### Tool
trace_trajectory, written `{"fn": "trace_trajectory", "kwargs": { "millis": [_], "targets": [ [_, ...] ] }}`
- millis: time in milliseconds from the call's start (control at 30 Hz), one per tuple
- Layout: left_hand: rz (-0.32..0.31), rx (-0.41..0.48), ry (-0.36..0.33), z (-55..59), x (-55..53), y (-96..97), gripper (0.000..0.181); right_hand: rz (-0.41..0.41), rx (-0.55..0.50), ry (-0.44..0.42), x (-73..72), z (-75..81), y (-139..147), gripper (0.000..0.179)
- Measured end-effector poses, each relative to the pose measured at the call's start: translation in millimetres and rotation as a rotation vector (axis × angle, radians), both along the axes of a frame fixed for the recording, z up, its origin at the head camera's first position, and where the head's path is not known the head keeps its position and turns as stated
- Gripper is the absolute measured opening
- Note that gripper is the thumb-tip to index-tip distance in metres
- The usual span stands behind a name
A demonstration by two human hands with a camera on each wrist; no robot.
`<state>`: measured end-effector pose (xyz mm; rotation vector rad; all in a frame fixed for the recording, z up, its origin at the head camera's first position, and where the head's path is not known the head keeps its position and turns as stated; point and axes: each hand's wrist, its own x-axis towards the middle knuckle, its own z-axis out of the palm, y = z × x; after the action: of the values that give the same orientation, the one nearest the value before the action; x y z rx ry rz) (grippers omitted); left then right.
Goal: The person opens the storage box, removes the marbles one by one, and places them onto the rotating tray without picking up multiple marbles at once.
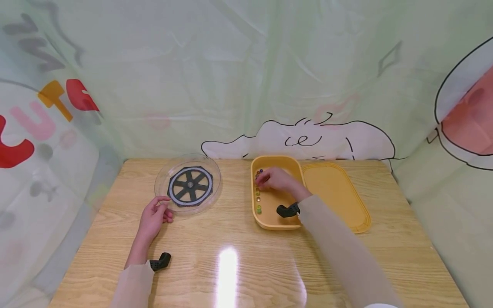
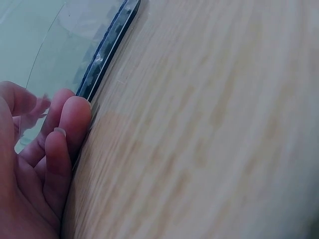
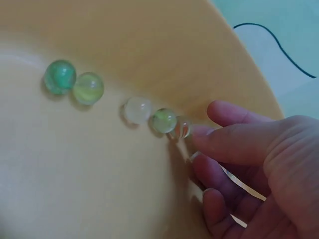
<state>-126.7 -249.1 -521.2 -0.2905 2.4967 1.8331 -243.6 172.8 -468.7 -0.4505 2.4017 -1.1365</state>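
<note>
Inside a yellow tub [image 1: 283, 218], my right hand [image 1: 275, 179] reaches in beside the left wall. Its thumb tip is right by an orange-swirled marble [image 3: 182, 127], with the fingers loosely bent. A pale green marble [image 3: 164, 121], a white marble [image 3: 137, 110], a yellow-green marble [image 3: 88, 88] and a green marble [image 3: 60, 77] run in a line along the wall. Part of the row is hidden by the hand. My left hand [image 1: 153, 216] is at the near left rim of a clear round dish [image 1: 161, 182], fingers relaxed and fingertips against its edge.
A black spoked wheel shape with a white ring [image 1: 190, 185] shows in the clear dish. The flat yellow lid [image 1: 335, 192] lies right of the tub, close beside it. A printed cloth [image 1: 246, 77] hangs behind the wooden table [image 1: 192, 265] and along both sides.
</note>
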Motion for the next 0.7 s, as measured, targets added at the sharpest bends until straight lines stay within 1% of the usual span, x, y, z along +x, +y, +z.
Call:
{"fn": "trace_trajectory", "kwargs": {
  "millis": [167,400,500,700],
  "targets": [
    [0.004,-0.002,0.006,-0.3,0.8,0.6,0.025,-0.002,0.006,-0.016,1.1,-2.2,-1.0,0.015],
    [0.002,0.006,0.007,-1.9,0.4,-0.5,0.025,-0.03,0.003,-0.048,3.2,-4.7,-2.5,0.014],
    [0.0,0.002,0.007,-2.5,-0.2,-1.1,0.025,-0.037,0.005,-0.043,3.5,-6.5,-3.1,0.013],
    [0.0,-0.003,0.01,-4.1,-0.8,-1.5,0.025,-0.026,0.002,-0.026,2.1,-10.2,-3.5,0.011]
  ]
}}
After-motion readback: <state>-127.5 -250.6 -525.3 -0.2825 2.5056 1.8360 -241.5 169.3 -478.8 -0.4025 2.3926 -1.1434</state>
